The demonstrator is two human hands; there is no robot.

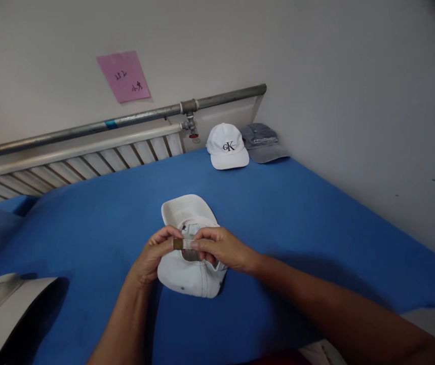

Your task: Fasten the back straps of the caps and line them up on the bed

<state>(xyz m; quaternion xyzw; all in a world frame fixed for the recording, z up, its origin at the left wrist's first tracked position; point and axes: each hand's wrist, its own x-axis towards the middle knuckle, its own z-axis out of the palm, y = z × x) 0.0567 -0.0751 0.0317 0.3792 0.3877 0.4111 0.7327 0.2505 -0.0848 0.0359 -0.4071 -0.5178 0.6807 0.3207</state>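
Note:
A pale baseball cap (187, 276) lies on the blue table surface in front of me, its brim pointing away and its inside partly showing. Across its back opening runs a white strap with a brass-coloured buckle (178, 244). My left hand (152, 253) pinches the strap at the buckle's left side, thumb and forefinger closed. From the right, my right hand (221, 246) pinches the white strap just beside the buckle, with its other fingers curled inside the cap's opening.
At the far corner sit a white cap with black letters (228, 147) and a grey cap (265, 143). Another pale cap (8, 304) is cut off at the lower left. Behind the table are a radiator (126, 154), a metal pipe (141, 117) and a pink note (123, 77).

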